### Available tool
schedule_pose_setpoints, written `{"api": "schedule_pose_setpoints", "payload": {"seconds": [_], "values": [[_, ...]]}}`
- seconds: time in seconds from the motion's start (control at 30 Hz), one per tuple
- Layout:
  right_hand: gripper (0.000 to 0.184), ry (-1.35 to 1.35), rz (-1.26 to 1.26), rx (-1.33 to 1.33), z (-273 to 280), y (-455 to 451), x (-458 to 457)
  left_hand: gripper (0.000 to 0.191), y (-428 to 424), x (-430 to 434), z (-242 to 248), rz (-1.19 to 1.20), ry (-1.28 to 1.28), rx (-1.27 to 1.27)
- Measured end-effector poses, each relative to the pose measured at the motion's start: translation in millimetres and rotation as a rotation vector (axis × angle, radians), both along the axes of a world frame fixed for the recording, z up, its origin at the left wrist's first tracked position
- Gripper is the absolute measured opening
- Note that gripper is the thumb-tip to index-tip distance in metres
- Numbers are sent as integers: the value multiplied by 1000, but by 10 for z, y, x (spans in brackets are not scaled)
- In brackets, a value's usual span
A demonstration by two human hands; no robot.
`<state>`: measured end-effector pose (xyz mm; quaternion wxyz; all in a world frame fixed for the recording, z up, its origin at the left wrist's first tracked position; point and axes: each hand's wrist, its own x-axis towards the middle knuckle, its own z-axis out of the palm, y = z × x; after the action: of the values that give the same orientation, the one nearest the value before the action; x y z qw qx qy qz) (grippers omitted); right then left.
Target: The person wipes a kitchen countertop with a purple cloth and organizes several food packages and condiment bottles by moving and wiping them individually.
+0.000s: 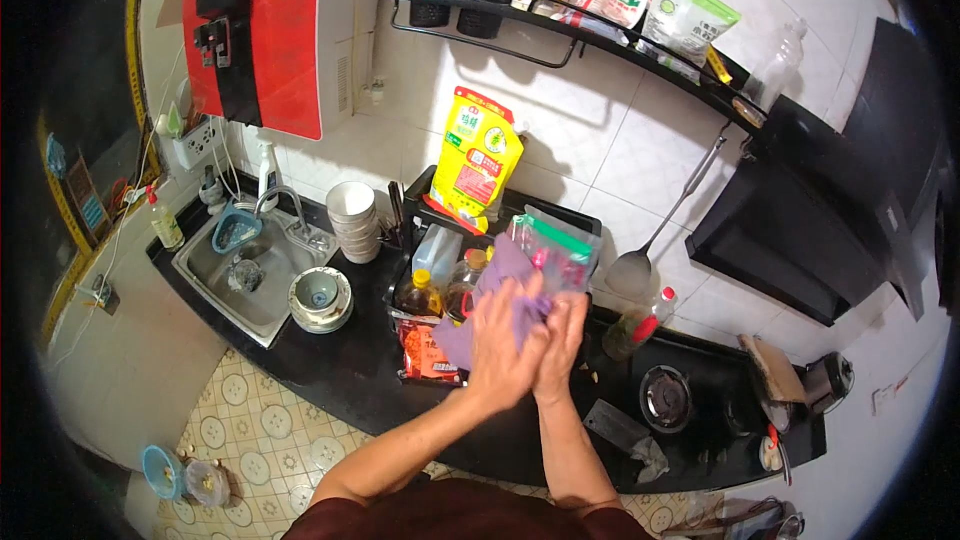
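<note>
Both hands meet around a purple cloth [504, 268] in front of the black two-tier rack [577, 221]. My left hand [501, 352] grips the cloth, its fingers pointing up and away from me. Against its other side presses my right hand [561, 337], with a bunched fold of cloth between the two. Part of the cloth hangs down at the left over a red food packet [427, 352]. Behind the hands, a clear zip bag with a green strip [559, 240] leans on the rack. A yellow seasoning pouch [476, 165] stands on the upper tier.
Oil bottles [420, 296] stand in the lower tier. Left are a steel sink [217, 292], stacked bowls [351, 221] and more bowls [321, 300]. Right are a bottle with a red cap [637, 326], a cleaver [611, 424] and a gas burner [665, 397]. A range hood [787, 210] juts out.
</note>
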<state>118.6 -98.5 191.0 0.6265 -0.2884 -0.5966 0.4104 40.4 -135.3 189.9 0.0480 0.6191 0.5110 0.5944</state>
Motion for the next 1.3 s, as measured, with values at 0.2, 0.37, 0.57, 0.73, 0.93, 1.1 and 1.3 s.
{"api": "schedule_pose_setpoints", "payload": {"seconds": [0.2, 0.37, 0.57, 0.73, 0.93, 1.1, 1.3], "values": [[25, 225, -14, -73, -101, 92, 132, 65, -123, 70, -236, -152, 206, 7], [22, 213, 120, -55, -141, -203, -16, 58, 315, -315, 162, 53, 106, 119], [29, 465, 366, -262, -251, 41, 162, 67, -150, 116, 270, -265, 255, 130], [32, 584, 369, -316, 89, -127, 79, 74, -156, -21, -171, -209, 367, 42], [36, 539, 331, -198, 174, -205, 66, 55, 194, -461, -208, -104, -494, -71], [31, 440, 305, -298, 97, 181, 269, 29, -99, -609, -432, -606, -702, -192], [44, 48, -344, 65, -166, 209, 192, 22, -190, -273, 203, -46, -719, 17]]}}
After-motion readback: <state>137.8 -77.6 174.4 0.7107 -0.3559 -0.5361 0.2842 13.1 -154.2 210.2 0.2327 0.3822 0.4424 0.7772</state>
